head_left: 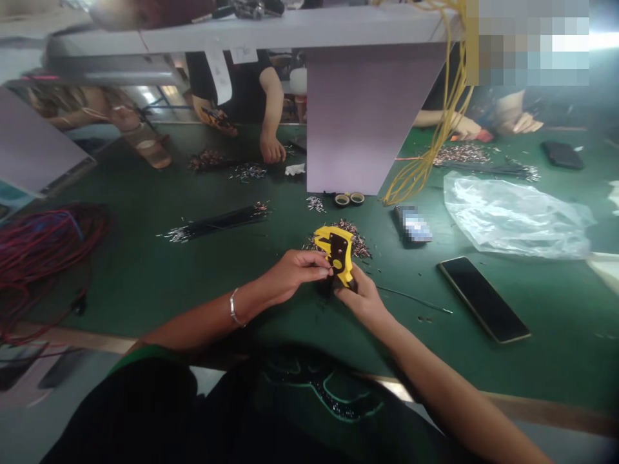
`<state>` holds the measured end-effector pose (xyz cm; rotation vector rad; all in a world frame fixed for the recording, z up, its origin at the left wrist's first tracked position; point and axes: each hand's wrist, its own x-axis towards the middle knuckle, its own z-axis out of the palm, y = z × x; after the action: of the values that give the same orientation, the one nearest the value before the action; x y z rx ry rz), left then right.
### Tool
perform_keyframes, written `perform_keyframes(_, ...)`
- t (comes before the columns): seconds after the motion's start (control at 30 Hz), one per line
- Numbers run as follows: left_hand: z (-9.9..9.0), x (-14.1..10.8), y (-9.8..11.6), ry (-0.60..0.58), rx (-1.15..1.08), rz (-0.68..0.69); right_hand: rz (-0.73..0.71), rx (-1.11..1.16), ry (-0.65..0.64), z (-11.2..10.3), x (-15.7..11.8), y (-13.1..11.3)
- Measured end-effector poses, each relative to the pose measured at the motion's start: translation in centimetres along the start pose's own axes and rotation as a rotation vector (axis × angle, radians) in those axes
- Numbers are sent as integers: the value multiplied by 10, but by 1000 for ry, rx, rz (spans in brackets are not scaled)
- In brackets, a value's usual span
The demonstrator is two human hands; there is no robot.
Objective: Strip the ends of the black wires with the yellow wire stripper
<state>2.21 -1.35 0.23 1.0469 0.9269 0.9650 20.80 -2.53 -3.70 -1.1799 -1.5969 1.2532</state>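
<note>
My right hand (363, 296) is wrapped round the handle of a yellow and black hand tool (340, 254), which stands up at the middle of the view. My left hand (294, 274) is pinched beside the tool's body, thumb and fingers together; what lies between the fingertips is too small to name. Behind the tool is a pile of small dark and copper-coloured pieces (358, 243). A thin dark wire (416, 298) with a silvery end lies on the green table (271, 277), right of my right hand.
A bundle of black wires (217, 222) lies at left, red cables (53, 248) further left. On the right are a phone (483, 298), a clear plastic bag (517, 216) and hanging yellow cables (438, 154). A purple panel (362, 116) stands ahead; other people's hands (273, 149) work beyond.
</note>
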Motion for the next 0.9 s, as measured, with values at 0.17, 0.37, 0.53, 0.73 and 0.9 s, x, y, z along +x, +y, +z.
perform_keyframes(0.17, 0, 1, -2, 23, -60, -103, 188, 462, -192, 4, 2, 10)
perform_keyframes(0.37, 2, 0, 10, 11, -95, -154, 210, 608, -229, 4, -2, 5)
perform_keyframes(0.53, -4, 1, 17, 101, -89, -120, 178, 603, -253, -1, -3, -1)
perform_keyframes(0.73, -12, 0, 25, 151, -56, -109, 153, 521, -256, -6, -1, -10)
perform_keyframes(0.9, -10, 0, 20, 103, -73, -124, 161, 542, -229, -7, 1, -10)
